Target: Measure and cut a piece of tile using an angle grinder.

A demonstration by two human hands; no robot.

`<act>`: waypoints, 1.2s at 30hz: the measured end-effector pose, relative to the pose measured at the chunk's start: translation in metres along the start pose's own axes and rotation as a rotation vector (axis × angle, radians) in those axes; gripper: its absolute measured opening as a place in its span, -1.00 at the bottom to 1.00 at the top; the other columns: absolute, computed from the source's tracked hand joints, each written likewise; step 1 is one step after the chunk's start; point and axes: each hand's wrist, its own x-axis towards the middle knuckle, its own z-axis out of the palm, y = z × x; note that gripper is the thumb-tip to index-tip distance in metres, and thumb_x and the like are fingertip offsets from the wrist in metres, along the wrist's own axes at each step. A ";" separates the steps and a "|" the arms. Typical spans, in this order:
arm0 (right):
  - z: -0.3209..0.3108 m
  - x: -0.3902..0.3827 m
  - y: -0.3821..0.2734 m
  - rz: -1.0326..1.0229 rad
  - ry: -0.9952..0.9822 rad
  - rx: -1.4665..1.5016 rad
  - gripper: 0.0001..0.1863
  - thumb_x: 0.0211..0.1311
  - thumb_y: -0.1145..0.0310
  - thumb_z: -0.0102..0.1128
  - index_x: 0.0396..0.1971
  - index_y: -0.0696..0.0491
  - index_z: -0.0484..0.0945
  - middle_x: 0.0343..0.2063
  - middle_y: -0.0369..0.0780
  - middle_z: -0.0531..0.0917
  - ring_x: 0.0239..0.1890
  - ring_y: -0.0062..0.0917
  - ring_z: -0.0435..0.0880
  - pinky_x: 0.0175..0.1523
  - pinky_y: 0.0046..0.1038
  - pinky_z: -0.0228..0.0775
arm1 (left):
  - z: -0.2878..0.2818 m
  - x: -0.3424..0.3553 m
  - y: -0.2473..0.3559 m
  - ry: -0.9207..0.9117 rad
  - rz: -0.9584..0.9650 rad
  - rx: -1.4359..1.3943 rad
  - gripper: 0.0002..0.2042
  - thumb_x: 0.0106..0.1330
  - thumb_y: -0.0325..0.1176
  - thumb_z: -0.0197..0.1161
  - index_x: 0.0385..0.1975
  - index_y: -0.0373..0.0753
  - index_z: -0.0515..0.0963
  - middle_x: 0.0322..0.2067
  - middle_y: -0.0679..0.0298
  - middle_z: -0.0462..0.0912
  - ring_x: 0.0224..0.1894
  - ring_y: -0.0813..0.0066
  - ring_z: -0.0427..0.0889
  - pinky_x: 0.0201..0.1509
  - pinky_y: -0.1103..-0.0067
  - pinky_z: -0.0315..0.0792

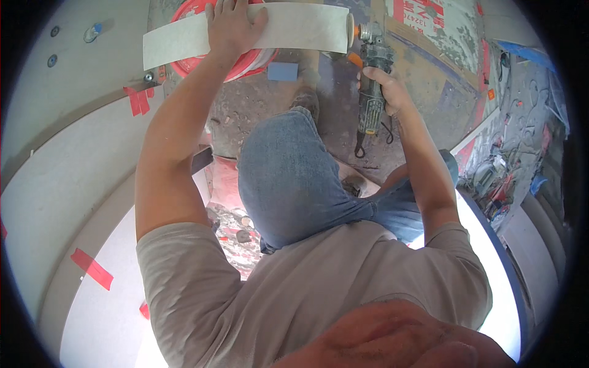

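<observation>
My left hand [234, 29] lies flat, fingers spread, on a long off-white tile strip [304, 27]. The strip rests across a red bucket [254, 66] at the top of the view. Closed round the dark body of an angle grinder [373, 61] is my right hand [392, 91]. The grinder points away from me, and its pale disc [350, 29] stands edge-on at the strip's right end. Whether the disc touches the strip, I cannot tell. My left palm hides part of the strip, and the strip covers much of the bucket.
A blue-grey rectangular block [283, 72] lies right of the bucket, near my shoe. Pale wall panels with red tape [140, 101] stand on the left. A dark cord loop [360, 147] hangs by the grinder's rear end. Cluttered tools and scraps [491, 175] lie at the right.
</observation>
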 end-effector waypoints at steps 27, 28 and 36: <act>-0.005 -0.039 0.046 0.066 0.053 0.107 -0.76 0.13 0.43 0.32 -0.22 0.15 0.54 -0.39 -0.18 0.65 -0.43 -0.44 0.68 -0.35 -0.39 0.55 | -0.006 -0.004 0.008 0.053 0.004 -0.074 -0.36 0.29 -0.11 0.22 0.30 -0.35 0.29 0.34 -0.10 0.26 0.41 -0.02 0.21 0.49 0.11 0.01; -0.006 -0.037 0.045 0.069 0.053 0.102 -0.76 0.13 0.43 0.32 -0.22 0.15 0.54 -0.39 -0.18 0.65 -0.43 -0.44 0.68 -0.35 -0.39 0.55 | -0.003 -0.003 0.002 0.052 0.000 -0.077 -0.36 0.29 -0.11 0.22 0.30 -0.35 0.29 0.34 -0.10 0.26 0.41 -0.02 0.21 0.49 0.11 0.01; 0.001 -0.030 0.034 0.063 -0.035 0.066 -0.68 0.15 0.34 0.28 -0.14 0.15 0.49 -0.34 -0.14 0.67 -0.38 -0.42 0.70 -0.32 -0.34 0.58 | -0.006 -0.008 -0.015 0.120 0.187 -0.625 -0.40 0.27 -0.10 0.23 0.25 -0.29 0.34 0.32 -0.08 0.29 0.39 -0.05 0.23 0.48 0.10 0.02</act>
